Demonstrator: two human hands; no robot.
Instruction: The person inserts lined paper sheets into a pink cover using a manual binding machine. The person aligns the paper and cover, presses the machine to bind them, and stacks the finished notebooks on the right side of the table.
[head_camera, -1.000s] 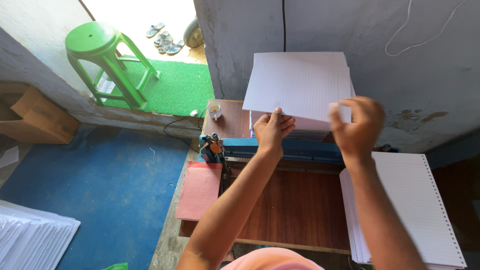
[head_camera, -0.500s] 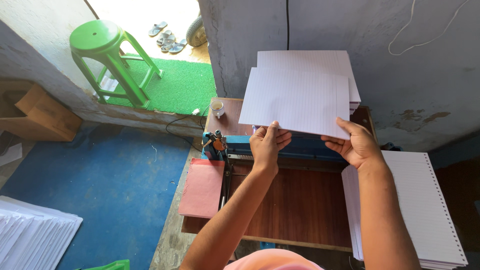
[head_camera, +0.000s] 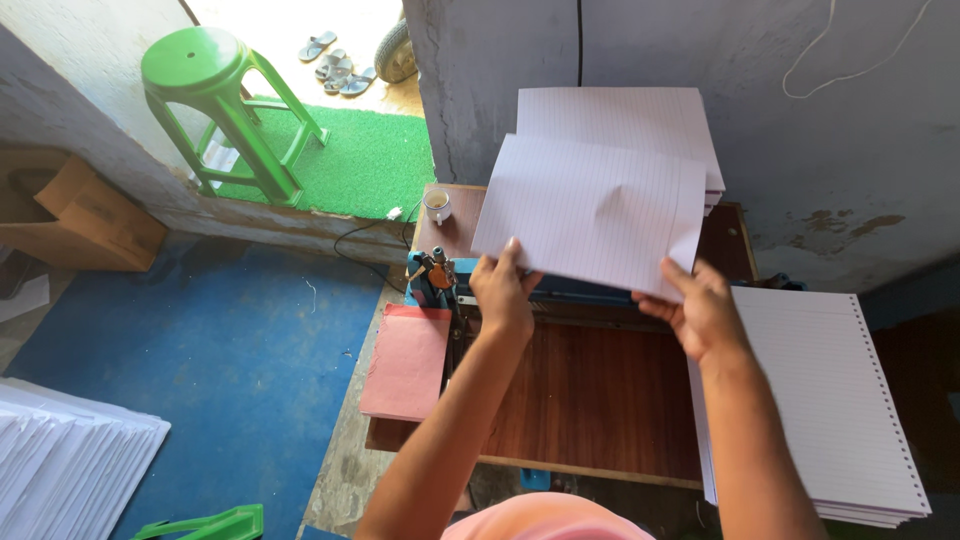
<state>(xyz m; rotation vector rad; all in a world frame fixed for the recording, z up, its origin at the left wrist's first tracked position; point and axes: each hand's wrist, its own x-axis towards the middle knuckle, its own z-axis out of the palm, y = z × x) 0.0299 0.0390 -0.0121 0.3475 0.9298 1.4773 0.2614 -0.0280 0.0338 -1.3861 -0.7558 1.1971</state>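
My left hand (head_camera: 503, 290) and my right hand (head_camera: 700, 308) each grip the near edge of a thin batch of white lined sheets (head_camera: 588, 212), held in the air above the blue machine (head_camera: 560, 290). Behind it a taller stack of lined paper (head_camera: 640, 115) rests at the back of the wooden table (head_camera: 590, 400) against the wall. A stack of punched lined sheets (head_camera: 830, 400) lies on the table to the right of my right hand.
A pink sheet (head_camera: 408, 360) hangs over the table's left edge. A small white cup (head_camera: 437, 205) stands at the back left. On the blue floor are a green stool (head_camera: 225, 110), a cardboard box (head_camera: 70, 215) and white paper piles (head_camera: 65, 465).
Both hands have lifted a batch of sheets off the back stack and drawn it toward me and a little lower. My right hand has moved down to the batch's near right corner.
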